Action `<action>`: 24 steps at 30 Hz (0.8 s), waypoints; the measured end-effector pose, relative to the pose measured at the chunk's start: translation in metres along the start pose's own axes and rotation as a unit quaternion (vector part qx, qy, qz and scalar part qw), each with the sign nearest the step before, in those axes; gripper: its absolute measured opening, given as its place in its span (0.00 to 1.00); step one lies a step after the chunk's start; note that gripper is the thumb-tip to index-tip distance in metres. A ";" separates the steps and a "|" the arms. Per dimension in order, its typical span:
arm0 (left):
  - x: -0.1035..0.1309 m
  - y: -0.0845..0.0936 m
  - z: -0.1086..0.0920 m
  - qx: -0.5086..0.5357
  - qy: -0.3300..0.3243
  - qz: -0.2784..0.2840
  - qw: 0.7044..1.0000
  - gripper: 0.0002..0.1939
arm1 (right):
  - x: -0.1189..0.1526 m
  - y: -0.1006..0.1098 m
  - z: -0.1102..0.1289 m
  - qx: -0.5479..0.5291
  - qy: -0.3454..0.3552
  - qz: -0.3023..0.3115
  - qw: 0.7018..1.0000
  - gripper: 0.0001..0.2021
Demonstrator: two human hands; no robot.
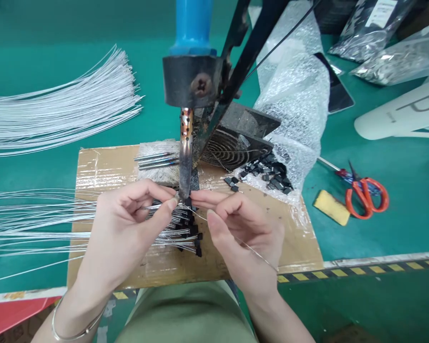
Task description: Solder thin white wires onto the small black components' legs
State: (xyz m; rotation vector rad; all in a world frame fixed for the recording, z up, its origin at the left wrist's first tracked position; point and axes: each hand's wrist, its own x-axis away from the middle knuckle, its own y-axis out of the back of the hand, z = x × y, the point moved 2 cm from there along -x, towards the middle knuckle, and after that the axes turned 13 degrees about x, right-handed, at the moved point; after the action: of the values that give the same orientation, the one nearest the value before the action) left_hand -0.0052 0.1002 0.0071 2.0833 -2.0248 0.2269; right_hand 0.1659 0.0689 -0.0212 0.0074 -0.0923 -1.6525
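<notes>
A soldering iron [186, 157] with a blue handle hangs upright in a black clamp, its tip pointing down between my hands. My left hand [123, 231] is closed in a pinch just left of the tip, on a small piece too covered to make out. A thin strand of solder wire [253, 249] runs through the closed fingers of my right hand [250, 233], and its end reaches toward the tip. Beneath and beside my hands lie thin silvery wires [177, 233] with black connectors [197, 245] on their right ends. Their middle stretch is hidden behind my left hand.
Brown cardboard [289, 238] covers the work spot. Behind stand a dark fan-like unit [232, 147] and bubble wrap [293, 95], near loose black connectors [271, 174]. Red-handled scissors [357, 200] and a yellow sponge [331, 207] lie right; a white wire bundle [67, 109] lies left.
</notes>
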 end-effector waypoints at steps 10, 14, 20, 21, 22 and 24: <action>0.002 0.001 0.000 0.007 -0.009 -0.001 1.000 0.03 | -0.001 -0.001 0.000 0.001 -0.001 -0.002 1.000 0.11; 0.001 0.002 0.002 0.007 -0.006 -0.005 1.000 0.04 | -0.001 -0.001 0.000 0.002 -0.004 -0.007 1.000 0.12; 0.001 0.001 0.002 -0.005 0.002 0.008 1.000 0.03 | 0.000 -0.001 0.000 -0.003 -0.008 -0.010 1.000 0.12; 0.001 0.001 0.002 -0.005 0.001 0.007 1.000 0.03 | 0.000 -0.001 0.000 -0.003 -0.007 -0.010 1.000 0.12; 0.002 0.001 0.001 -0.006 0.000 0.006 1.000 0.03 | 0.000 -0.001 0.000 -0.002 -0.007 -0.010 1.000 0.12; 0.003 0.001 0.001 -0.010 -0.005 0.004 1.000 0.03 | 0.000 -0.001 0.000 -0.001 -0.005 -0.011 1.000 0.12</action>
State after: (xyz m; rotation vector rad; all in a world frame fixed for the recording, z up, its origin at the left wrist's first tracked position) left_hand -0.0067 0.0972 0.0071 2.0704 -2.0330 0.1973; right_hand 0.1647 0.0687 -0.0214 -0.0008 -0.0991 -1.6748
